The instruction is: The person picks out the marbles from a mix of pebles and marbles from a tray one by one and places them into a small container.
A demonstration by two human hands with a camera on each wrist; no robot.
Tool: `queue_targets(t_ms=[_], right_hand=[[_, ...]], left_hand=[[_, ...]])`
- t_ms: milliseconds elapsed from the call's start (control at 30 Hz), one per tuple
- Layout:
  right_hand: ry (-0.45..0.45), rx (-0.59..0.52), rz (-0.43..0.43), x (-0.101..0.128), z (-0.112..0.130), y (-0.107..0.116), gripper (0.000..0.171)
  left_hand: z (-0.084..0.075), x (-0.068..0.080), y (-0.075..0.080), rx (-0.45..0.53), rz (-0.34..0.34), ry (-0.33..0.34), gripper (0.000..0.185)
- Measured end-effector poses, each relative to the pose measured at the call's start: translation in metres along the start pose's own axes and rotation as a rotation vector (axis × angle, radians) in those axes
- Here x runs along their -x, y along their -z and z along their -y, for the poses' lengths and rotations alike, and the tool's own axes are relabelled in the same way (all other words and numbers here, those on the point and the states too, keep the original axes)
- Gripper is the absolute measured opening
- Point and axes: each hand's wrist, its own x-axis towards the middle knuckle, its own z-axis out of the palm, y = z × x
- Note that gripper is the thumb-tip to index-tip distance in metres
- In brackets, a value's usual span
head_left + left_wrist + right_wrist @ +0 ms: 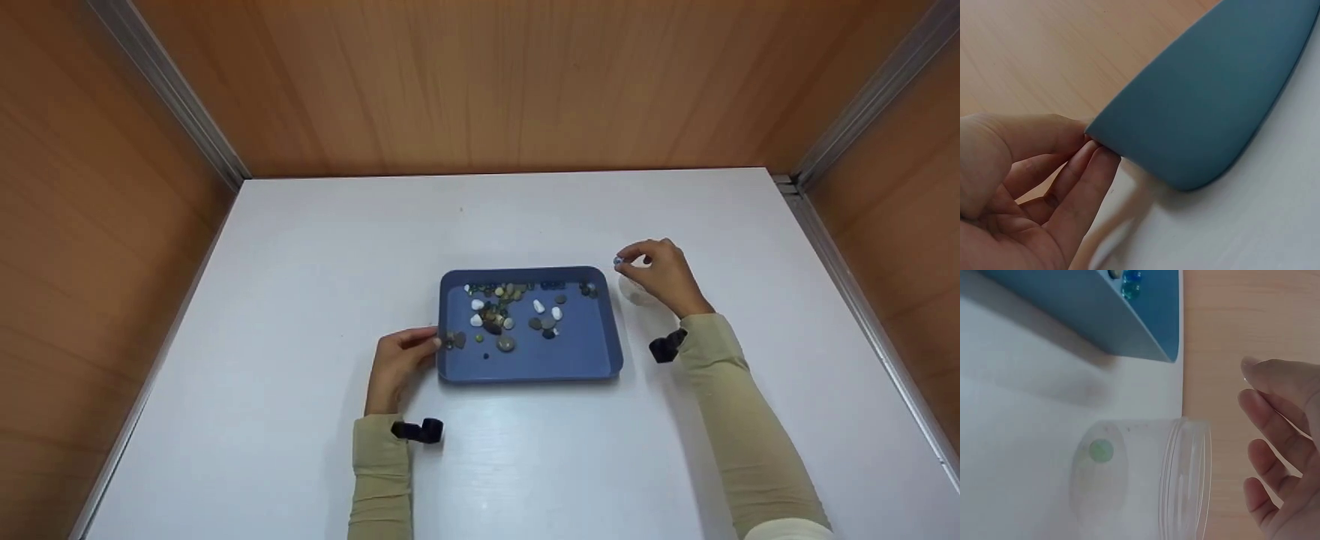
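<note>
Left hand (395, 365) gripping tray (531, 369) edge, right hand (661, 274) pinching bead (618, 261)

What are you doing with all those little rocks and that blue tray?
A person sits at a white table with a blue tray of small pebbles and glass beads. The left hand holds the tray's left edge. The right hand pinches a small blue bead above a clear plastic jar standing beside the tray. One green bead already lies in the jar.
</note>
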Motion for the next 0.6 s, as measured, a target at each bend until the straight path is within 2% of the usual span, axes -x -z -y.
queue_targets(t_ms=[267,600], right_hand=[[0.009,0.022,-0.026,0.003,-0.009,0.006,0.019],[0.005,0.036,-0.046,0.007,-0.019,0.013,0.020]], left_hand=[[0.002,0.001,0.001,0.031,0.018,-0.031,0.026],[0.001,-0.001,0.000,0.021,0.013,-0.025,0.026]])
